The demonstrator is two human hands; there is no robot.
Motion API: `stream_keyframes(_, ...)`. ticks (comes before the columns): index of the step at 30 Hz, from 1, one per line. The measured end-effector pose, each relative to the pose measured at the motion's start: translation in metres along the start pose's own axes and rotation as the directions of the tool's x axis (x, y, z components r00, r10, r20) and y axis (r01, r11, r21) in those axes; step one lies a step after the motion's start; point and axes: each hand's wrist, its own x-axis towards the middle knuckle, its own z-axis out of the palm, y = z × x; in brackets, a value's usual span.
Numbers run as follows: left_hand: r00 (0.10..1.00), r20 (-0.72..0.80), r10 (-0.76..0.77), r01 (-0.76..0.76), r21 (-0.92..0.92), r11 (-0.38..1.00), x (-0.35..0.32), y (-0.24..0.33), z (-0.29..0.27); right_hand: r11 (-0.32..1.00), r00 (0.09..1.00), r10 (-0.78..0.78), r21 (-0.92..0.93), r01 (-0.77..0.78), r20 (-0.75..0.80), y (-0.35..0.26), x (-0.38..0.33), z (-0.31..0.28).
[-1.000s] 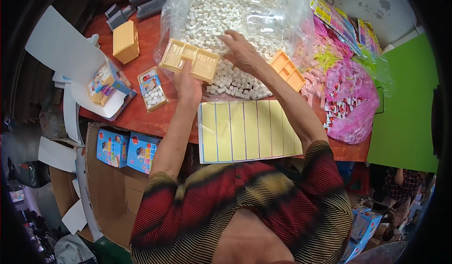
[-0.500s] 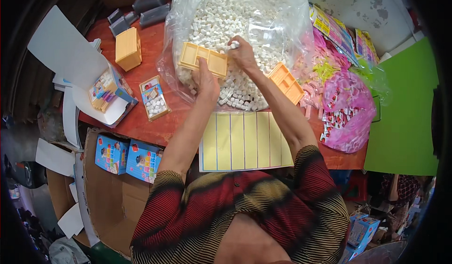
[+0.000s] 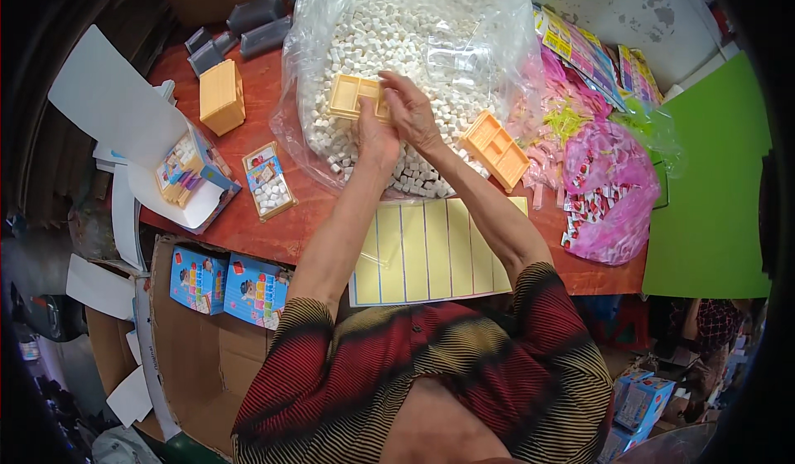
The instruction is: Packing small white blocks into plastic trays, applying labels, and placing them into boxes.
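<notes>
My left hand is closed around a pale yellow compartment tray, thumb on its near edge. It holds the tray over a large clear plastic bag full of small white cubes. Over the tray's right end is my right hand, its fingers curled and close together. They cover that end, and what they hold is hidden. An orange-yellow compartment tray rests at the bag's right edge, beside my right forearm. To the left lies a filled tray with white cubes and a printed card.
Left on the red table are a stack of yellow trays and an open white-flapped box. A lined yellow board lies in front. Pink bags sit at right. Blue boxes stand in a cardboard carton.
My right hand has moved from the white cubes, left and slightly down, onto the tray's right end. My left hand has shifted the tray slightly right.
</notes>
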Motion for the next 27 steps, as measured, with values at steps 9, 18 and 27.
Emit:
stream_keyframes(9,0.989,0.146,-0.035,0.039,-0.023,0.999,-0.016,0.009,0.01,0.945,0.99,0.132,0.307,-0.108,-0.058,-0.012,0.02,-0.031)
stream_keyframes(18,0.988,0.108,-0.114,0.114,0.005,0.993,-0.022,0.011,0.01,0.5,0.978,0.047,-0.852,0.155,0.205,-0.009,0.001,-0.018)
stream_keyframes(27,0.972,0.202,-0.119,0.115,0.031,0.993,-0.013,0.02,-0.005,0.733,0.946,-0.323,-0.631,0.254,0.006,-0.01,-0.011,-0.06)
